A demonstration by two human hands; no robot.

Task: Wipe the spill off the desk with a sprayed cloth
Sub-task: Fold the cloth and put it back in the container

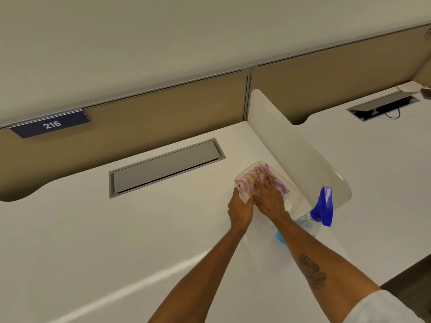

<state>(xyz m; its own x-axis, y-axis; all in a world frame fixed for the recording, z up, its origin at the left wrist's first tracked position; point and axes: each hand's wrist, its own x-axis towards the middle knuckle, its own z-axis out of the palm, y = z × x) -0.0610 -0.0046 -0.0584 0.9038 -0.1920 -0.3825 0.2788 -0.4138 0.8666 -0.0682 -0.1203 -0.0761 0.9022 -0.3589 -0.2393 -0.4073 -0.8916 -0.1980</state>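
A purple-and-yellow striped cloth lies inside a clear plastic container on the white desk, close to the white divider. My right hand reaches into the container and presses on the cloth, fingers closed over it. My left hand grips the container's near edge. A spray bottle with a blue trigger head and bluish liquid stands just right of my right forearm. I cannot make out a spill on the desk.
A grey cable hatch is set into the desk behind the container. The white divider separates this desk from the neighbouring one, which has an open hatch with cables. A tan partition carries a "216" sign.
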